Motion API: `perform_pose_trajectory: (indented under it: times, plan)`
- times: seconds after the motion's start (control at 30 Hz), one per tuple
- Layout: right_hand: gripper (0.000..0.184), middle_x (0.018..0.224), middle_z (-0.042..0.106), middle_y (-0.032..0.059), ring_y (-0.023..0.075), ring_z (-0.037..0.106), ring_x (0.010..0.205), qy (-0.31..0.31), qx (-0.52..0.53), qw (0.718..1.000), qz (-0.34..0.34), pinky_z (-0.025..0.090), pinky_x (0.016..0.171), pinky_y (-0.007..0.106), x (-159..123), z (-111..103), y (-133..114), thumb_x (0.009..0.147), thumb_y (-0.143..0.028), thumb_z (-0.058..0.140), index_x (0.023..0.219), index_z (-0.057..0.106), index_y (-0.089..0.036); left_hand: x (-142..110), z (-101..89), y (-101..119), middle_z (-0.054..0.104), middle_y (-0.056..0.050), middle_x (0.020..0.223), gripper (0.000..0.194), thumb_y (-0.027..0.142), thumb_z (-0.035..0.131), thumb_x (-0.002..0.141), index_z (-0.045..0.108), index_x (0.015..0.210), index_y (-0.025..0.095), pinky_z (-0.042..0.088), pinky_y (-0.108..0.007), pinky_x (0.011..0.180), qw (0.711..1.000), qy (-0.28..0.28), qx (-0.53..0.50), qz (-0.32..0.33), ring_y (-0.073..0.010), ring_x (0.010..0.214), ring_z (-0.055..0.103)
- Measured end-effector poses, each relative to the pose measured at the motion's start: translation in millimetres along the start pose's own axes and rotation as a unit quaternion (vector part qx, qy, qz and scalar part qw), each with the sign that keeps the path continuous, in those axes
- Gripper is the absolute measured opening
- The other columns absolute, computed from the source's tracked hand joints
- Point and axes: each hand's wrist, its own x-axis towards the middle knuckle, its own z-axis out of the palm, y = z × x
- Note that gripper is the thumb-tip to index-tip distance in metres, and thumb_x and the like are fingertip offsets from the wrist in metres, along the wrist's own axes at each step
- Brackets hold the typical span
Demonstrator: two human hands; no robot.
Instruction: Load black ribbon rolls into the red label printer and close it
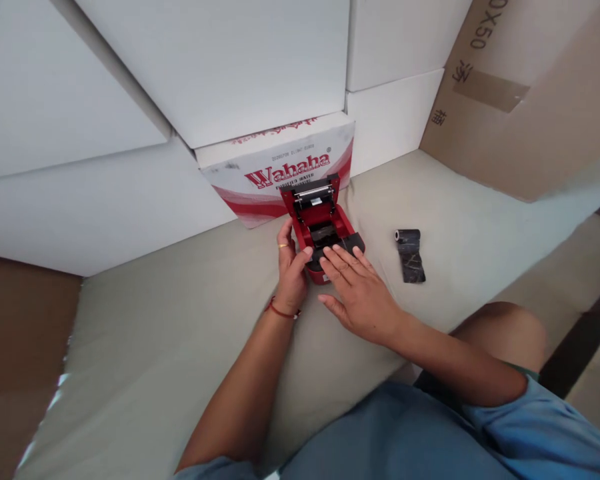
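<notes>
A small red and black label printer (325, 215) stands on the cloth-covered surface with its lid (313, 193) tilted up and back. Dark, shiny material shows inside its open bay. My left hand (291, 267) grips the printer's left side, thumb on the front edge and fingers along the wall. Across the black front part lies my right hand (357, 290), its fingers stretched flat and the thumb apart. Whatever is under those fingers is hidden. To the right rests a roll of black ribbon (409, 239) with a loose end spread towards me.
Directly behind the printer is a white and red Wahaha water carton (285, 177). White boxes (220, 60) are stacked along the back. A large brown cardboard box (510, 127) stands at the back right. The pale cloth (170, 320) is slightly creased.
</notes>
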Motion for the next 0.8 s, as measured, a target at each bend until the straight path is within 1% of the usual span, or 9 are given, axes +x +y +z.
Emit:
perform_pose_trajectory:
  times: [0.13,0.3,0.37,0.43,0.5,0.57,0.63,0.7,0.8]
  plan:
    - [0.076,0.181,0.051,0.0224,0.0356,0.042,0.175,0.014,0.042,0.999,0.005,0.032,0.145,0.068,-1,1,0,0.118,-0.052,0.053,0.183,0.038,-0.014,-2,1.8,14,0.036,-0.004,0.188,0.095,0.059,0.093,0.089,0.047,0.171,0.040,0.018,-0.052,0.152,0.996,-0.048,0.069,0.018,-0.0365,0.183,0.023]
    - [0.079,0.175,0.061,0.0221,0.0349,0.061,0.161,0.039,0.144,0.988,0.025,0.045,0.138,0.065,14,-24,23,0.120,-0.062,0.045,0.184,0.032,-0.020,-4,4.4,15,0.029,-0.006,0.191,0.106,0.062,0.094,0.087,0.040,0.175,0.040,0.023,-0.056,0.151,0.995,-0.081,0.063,0.008,-0.0394,0.184,0.019]
    - [0.077,0.177,0.059,0.0208,0.0341,0.061,0.161,0.086,0.143,0.983,0.072,0.048,0.136,0.060,38,-37,40,0.120,-0.065,0.042,0.184,0.033,-0.023,-4,6.0,13,0.026,-0.005,0.193,0.110,0.063,0.094,0.086,0.036,0.177,0.042,0.022,-0.057,0.151,0.995,-0.082,0.057,0.009,-0.0396,0.184,0.018]
    - [0.077,0.182,0.052,0.0200,0.0339,0.051,0.169,0.139,0.095,0.980,0.108,0.043,0.139,0.058,72,-47,60,0.120,-0.067,0.037,0.183,0.034,-0.022,-4,7.3,12,0.023,-0.004,0.194,0.113,0.062,0.094,0.086,0.032,0.178,0.042,0.021,-0.058,0.151,0.995,-0.083,0.052,0.009,-0.0396,0.185,0.015]
    - [0.080,0.185,0.047,0.0194,0.0343,0.045,0.172,0.157,0.049,0.978,0.128,0.040,0.140,0.059,111,-52,77,0.120,-0.069,0.029,0.184,0.033,-0.021,-5,8.2,12,0.021,-0.004,0.195,0.115,0.061,0.094,0.086,0.029,0.180,0.042,0.021,-0.058,0.151,0.996,-0.080,0.047,0.009,-0.0395,0.185,0.014]
    - [0.077,0.184,0.049,0.0177,0.0346,0.044,0.173,0.137,0.020,0.982,0.128,0.039,0.140,0.058,144,-53,86,0.121,-0.067,0.026,0.182,0.039,-0.020,-5,8.8,12,0.020,-0.005,0.195,0.117,0.060,0.095,0.087,0.028,0.180,0.041,0.022,-0.057,0.151,0.996,-0.077,0.042,0.009,-0.0394,0.185,0.014]
    - [0.070,0.177,0.060,0.0140,0.0333,0.052,0.167,0.092,0.018,0.989,0.115,0.043,0.137,0.054,164,-53,85,0.123,-0.060,0.024,0.174,0.053,-0.022,-5,9.1,11,0.017,-0.004,0.196,0.119,0.060,0.095,0.087,0.025,0.181,0.042,0.022,-0.057,0.151,0.996,-0.074,0.041,0.011,-0.0389,0.185,0.013]
    - [0.063,0.163,0.073,0.0099,0.0306,0.064,0.156,0.055,0.034,0.993,0.097,0.049,0.132,0.049,166,-53,78,0.125,-0.052,0.024,0.158,0.071,-0.024,-5,9.4,10,0.013,-0.003,0.196,0.122,0.061,0.094,0.086,0.021,0.182,0.044,0.021,-0.057,0.151,0.996,-0.073,0.040,0.016,-0.0378,0.186,0.010]
    - [0.061,0.148,0.083,0.0078,0.0285,0.069,0.150,0.062,0.048,0.994,0.075,0.047,0.133,0.049,146,-53,66,0.125,-0.044,0.027,0.139,0.083,-0.025,-5,9.5,8,0.008,-0.001,0.197,0.126,0.064,0.095,0.086,0.016,0.183,0.045,0.018,-0.057,0.152,0.996,-0.071,0.040,0.024,-0.0363,0.187,0.003]
